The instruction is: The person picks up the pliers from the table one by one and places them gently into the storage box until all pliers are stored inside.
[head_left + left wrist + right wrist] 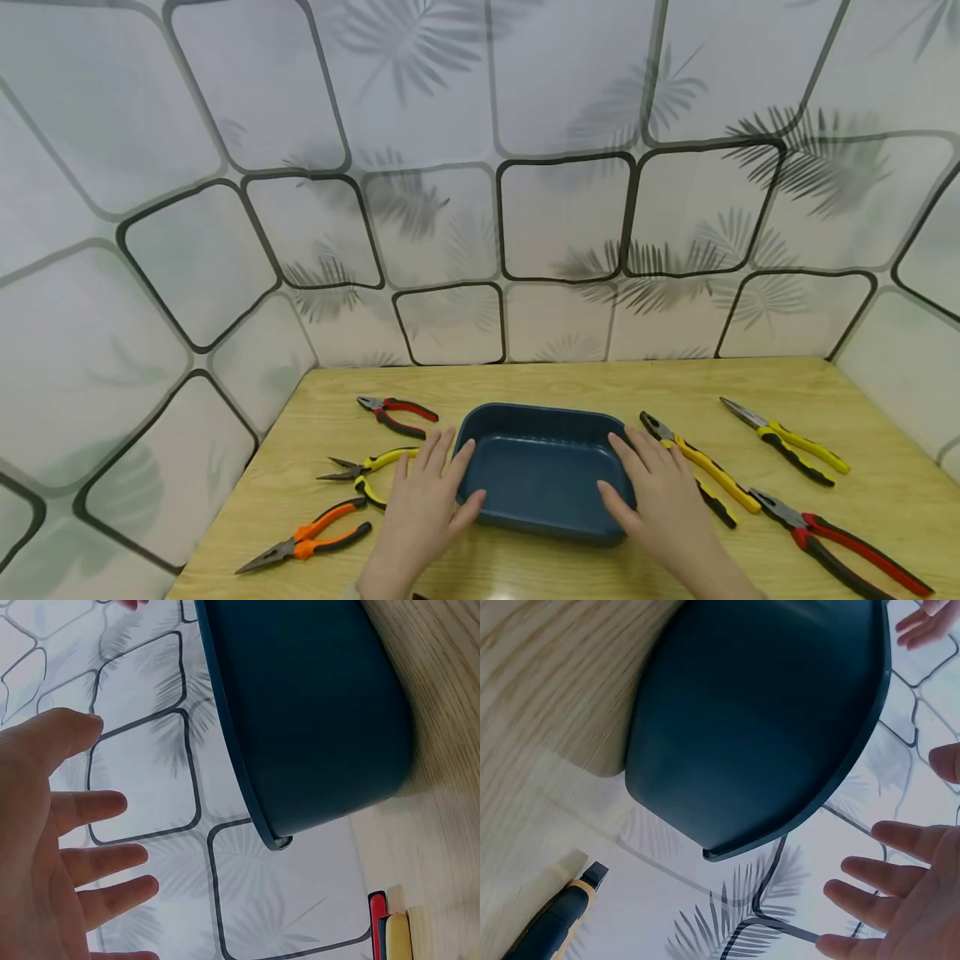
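A dark blue rectangular plastic bin (536,492) with nothing in it stands on the table between the hands. My left hand (429,500) is above its left end, fingers spread. Over the right end is my right hand (663,504), its fingers also spread. Both wrist views show a gap between each hand and the bin's rim, with nothing held. Left of the bin lie red-and-black pliers (381,407), yellow-and-black needle-nose pliers (348,472), partly behind the left hand, and orange-and-black needle-nose pliers (305,542).
Yellow-and-black combination pliers (716,471) lie beside the right hand, which partly covers them. Farther right are yellow-and-black needle-nose pliers (768,429) and large red-and-black pliers (804,527). Patterned cloth walls (562,217) close off the wooden table (495,383) behind and at both sides.
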